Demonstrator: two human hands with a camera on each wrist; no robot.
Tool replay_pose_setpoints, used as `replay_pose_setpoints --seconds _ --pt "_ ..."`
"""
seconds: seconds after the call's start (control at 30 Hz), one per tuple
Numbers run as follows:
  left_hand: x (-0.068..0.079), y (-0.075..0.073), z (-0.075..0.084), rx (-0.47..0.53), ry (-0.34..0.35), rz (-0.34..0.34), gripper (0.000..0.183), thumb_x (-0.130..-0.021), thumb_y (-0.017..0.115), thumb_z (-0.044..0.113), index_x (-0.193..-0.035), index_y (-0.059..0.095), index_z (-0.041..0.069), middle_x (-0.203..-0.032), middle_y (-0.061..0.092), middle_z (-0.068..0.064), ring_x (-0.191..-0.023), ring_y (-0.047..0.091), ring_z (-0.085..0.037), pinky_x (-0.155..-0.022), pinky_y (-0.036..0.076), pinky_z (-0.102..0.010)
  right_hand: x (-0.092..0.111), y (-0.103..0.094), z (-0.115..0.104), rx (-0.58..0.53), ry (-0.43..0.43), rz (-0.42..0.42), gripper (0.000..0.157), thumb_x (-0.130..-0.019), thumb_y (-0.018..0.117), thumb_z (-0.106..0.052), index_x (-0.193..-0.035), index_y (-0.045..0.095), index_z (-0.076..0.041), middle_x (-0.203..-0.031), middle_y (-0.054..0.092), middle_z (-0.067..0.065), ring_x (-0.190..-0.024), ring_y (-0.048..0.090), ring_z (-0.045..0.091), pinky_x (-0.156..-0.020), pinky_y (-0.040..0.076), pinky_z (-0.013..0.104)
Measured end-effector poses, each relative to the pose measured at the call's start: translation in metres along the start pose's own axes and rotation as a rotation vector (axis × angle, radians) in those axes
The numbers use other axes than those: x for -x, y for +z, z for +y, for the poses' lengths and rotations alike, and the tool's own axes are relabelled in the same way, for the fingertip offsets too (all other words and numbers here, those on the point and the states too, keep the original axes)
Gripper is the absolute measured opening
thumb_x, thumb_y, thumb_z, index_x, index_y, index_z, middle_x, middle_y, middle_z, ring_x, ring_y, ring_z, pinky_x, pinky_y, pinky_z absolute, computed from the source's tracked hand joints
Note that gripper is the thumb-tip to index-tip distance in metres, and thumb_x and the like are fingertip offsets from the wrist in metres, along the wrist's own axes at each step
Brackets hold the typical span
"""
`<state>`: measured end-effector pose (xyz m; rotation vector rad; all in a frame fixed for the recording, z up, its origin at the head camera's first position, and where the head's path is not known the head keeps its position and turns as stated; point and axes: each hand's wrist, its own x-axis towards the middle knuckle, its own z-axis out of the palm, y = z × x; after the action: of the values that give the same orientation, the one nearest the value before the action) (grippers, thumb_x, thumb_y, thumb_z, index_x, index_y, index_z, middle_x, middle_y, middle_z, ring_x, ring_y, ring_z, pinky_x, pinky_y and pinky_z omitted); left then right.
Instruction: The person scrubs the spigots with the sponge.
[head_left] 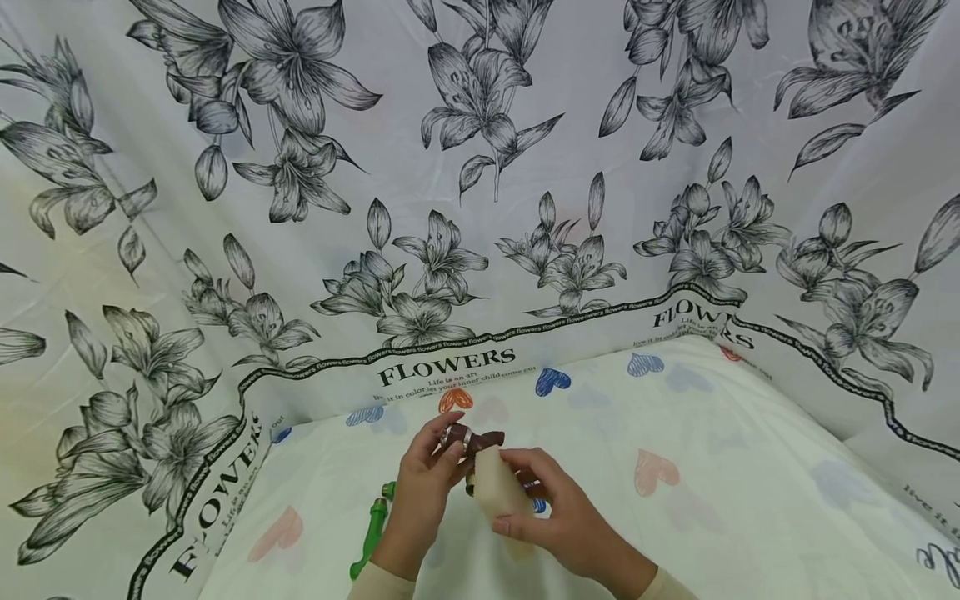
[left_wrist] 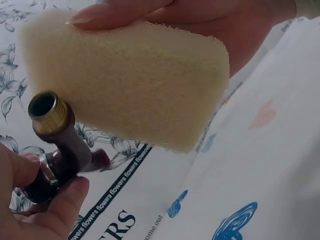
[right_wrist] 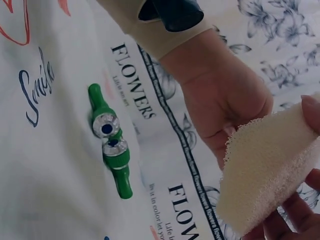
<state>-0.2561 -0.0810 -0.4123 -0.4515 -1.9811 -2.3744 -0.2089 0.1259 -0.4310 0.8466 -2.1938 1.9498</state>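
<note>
In the left wrist view my left hand pinches a dark brown tap around its silver-banded end. The tap's threaded brass inlet faces up beside a sponge. My right hand holds that cream, rough-textured sponge between thumb and fingers. In the head view the sponge's far end overlaps the tap's lower side. The right wrist view shows the sponge hiding the left hand's fingers and the tap.
Two green taps with silver ends lie on the heart-printed white cloth, left of the hands. A flower-printed curtain rises around the cloth at the back and sides.
</note>
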Motion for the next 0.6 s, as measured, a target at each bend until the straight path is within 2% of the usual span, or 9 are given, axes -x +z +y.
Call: replay_pose_setpoints --seconds 0.13,0.23,0.37,0.5,0.6 --pt "0.001 0.000 -0.003 0.110 -0.046 0.003 0.038 -0.094 0.061 0.009 -0.129 0.048 0.007 -0.123 0.048 -0.022 -0.108 0.058 -0.034 -0.090 0.050 -0.043 0.000 0.000 -0.006 0.002 -0.033 0.035 0.062 -0.084 0.076 -0.024 -0.138 0.044 -0.027 -0.127 0.051 -0.002 -0.107 0.053 0.024 -0.086 0.050 0.035" --pt "0.001 0.001 -0.004 0.164 -0.070 -0.002 0.042 -0.091 0.065 0.009 -0.128 0.045 0.003 -0.119 0.049 -0.024 -0.105 0.058 -0.035 -0.090 0.050 -0.045 -0.002 -0.002 -0.009 0.014 -0.019 0.058 0.064 -0.084 0.076 -0.026 -0.138 0.043 -0.028 -0.129 0.050 -0.003 -0.109 0.052 0.023 -0.088 0.049 0.035" --pt "0.003 0.001 -0.004 0.191 -0.099 -0.007 0.045 -0.089 0.068 0.010 -0.127 0.046 0.001 -0.120 0.051 -0.023 -0.106 0.058 -0.035 -0.093 0.048 -0.044 -0.005 -0.005 -0.008 0.037 0.040 0.098 0.065 -0.083 0.077 -0.031 -0.138 0.043 -0.032 -0.129 0.050 -0.006 -0.111 0.051 0.022 -0.090 0.048 0.037" --pt "0.005 0.004 -0.003 0.194 -0.119 -0.021 0.045 -0.088 0.069 0.010 -0.126 0.047 0.000 -0.118 0.052 -0.024 -0.106 0.059 -0.036 -0.093 0.048 -0.045 -0.008 -0.008 0.000 0.092 0.089 0.193 0.064 -0.081 0.077 -0.038 -0.136 0.044 -0.035 -0.128 0.050 -0.008 -0.109 0.052 0.019 -0.091 0.047 0.041" --pt "0.005 0.006 -0.003 0.191 -0.123 -0.035 0.045 -0.088 0.069 0.010 -0.125 0.047 -0.001 -0.117 0.052 -0.025 -0.106 0.059 -0.036 -0.092 0.047 -0.046 -0.008 -0.011 0.004 0.153 0.095 0.257 0.065 -0.079 0.078 -0.041 -0.135 0.045 -0.036 -0.126 0.050 -0.010 -0.108 0.052 0.017 -0.089 0.047 0.043"
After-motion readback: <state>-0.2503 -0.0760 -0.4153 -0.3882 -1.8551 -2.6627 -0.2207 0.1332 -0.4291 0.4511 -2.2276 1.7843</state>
